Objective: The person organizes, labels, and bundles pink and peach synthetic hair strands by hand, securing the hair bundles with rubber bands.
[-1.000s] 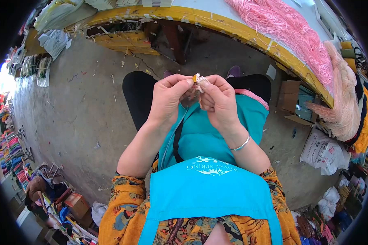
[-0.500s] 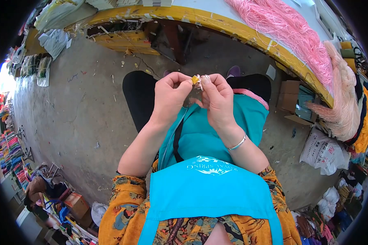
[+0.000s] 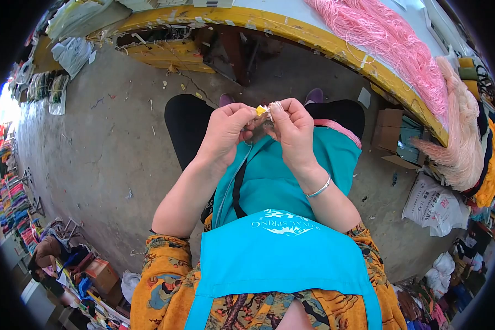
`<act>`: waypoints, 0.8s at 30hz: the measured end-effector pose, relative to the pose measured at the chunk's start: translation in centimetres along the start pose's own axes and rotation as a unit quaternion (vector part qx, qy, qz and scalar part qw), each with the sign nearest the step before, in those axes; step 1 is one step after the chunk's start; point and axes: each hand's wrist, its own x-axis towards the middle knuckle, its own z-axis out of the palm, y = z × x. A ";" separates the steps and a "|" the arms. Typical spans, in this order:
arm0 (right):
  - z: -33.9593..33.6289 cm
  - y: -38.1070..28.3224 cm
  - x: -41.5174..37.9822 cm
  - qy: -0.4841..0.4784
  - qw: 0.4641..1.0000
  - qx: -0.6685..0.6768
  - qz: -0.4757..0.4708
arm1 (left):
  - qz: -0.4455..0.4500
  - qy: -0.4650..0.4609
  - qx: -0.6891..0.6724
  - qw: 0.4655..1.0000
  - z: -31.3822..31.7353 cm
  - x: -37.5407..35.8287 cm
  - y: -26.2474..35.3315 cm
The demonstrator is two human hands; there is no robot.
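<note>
My left hand (image 3: 224, 127) is closed in a pinch on a small yellow piece (image 3: 260, 110), too small to name. Beside it my right hand (image 3: 294, 131) pinches a small whitish-pink bit (image 3: 269, 113) that looks like thread, and the two meet between my fingertips. Both hands are above my lap, over the teal apron (image 3: 280, 176). The ends of what they hold are partly hidden by the fingers.
In front of me curves a table with a yellow edge (image 3: 280, 23). Pink yarn (image 3: 385, 44) lies on it, and a pale peach skein (image 3: 461, 132) hangs at its right end. A cardboard box (image 3: 388, 129) and a white sack (image 3: 432, 203) stand on the floor.
My left hand has shifted slightly down and left, and its lower fingers have loosened. The yellow piece stays between the fingertips. My right hand is nearly still.
</note>
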 end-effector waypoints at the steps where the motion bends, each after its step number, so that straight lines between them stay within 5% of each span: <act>1: -0.2 0.2 0.1 0.000 0.999 -0.030 -0.021 | -0.001 0.001 0.000 1.000 -0.2 0.1 0.0; 18: -1.0 2.1 1.3 0.050 0.998 -0.041 0.016 | -0.072 -0.072 -0.164 0.981 -2.5 1.5 0.1; 24: -2.4 1.5 1.5 0.064 0.995 0.037 0.071 | 0.074 0.137 0.023 0.987 -5.0 5.0 2.3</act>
